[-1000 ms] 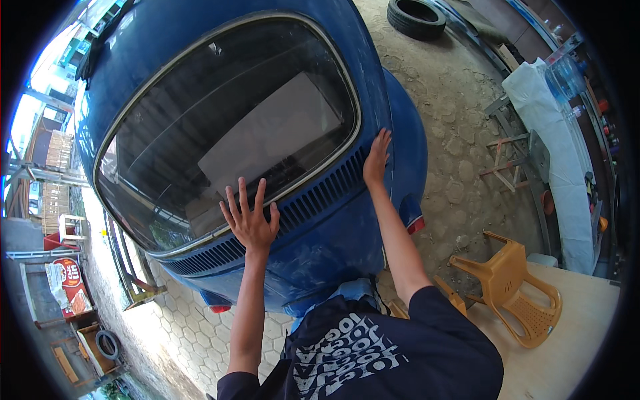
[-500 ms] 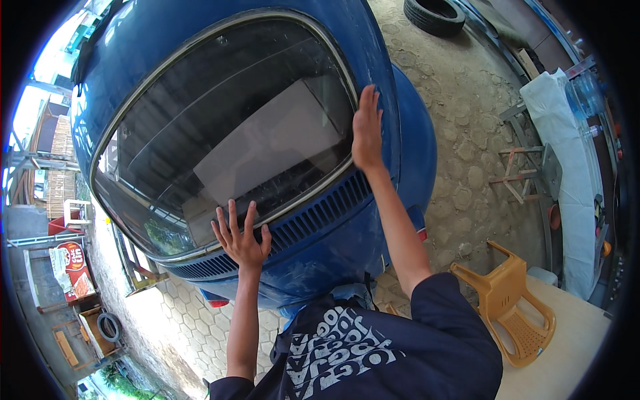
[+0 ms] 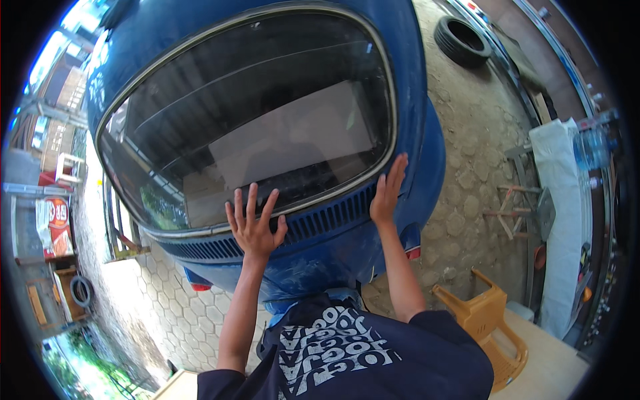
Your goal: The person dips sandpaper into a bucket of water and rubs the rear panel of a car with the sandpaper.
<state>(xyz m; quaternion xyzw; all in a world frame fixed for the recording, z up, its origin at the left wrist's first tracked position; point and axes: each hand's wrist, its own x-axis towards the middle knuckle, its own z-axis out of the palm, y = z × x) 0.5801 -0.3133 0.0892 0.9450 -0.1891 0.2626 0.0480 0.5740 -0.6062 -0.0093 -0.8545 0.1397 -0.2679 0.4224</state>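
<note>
A blue car (image 3: 320,263) with a rounded body fills the middle, its dark window (image 3: 173,113) facing me. A pale flat panel shows through the glass, and a seal with a bright trim strip (image 3: 395,100) runs round it. My left hand (image 3: 255,225) is open, fingers spread, over the window's lower edge. By the window's lower right corner, my right hand (image 3: 387,200) is open with its fingers straight and close together, against the blue body beside the seal. Neither hand holds anything. Slotted vents (image 3: 337,217) run below the glass between the hands.
A tan plastic chair (image 3: 477,317) lies tipped over at the lower right. Behind it runs a bench with a white cover (image 3: 557,220) and a large water bottle (image 3: 590,150). A loose tire (image 3: 462,41) lies on the paving at the far right.
My right hand has slid down the window's right side to its lower corner. My left hand stays at the lower edge. The whole view has shifted a little.
</note>
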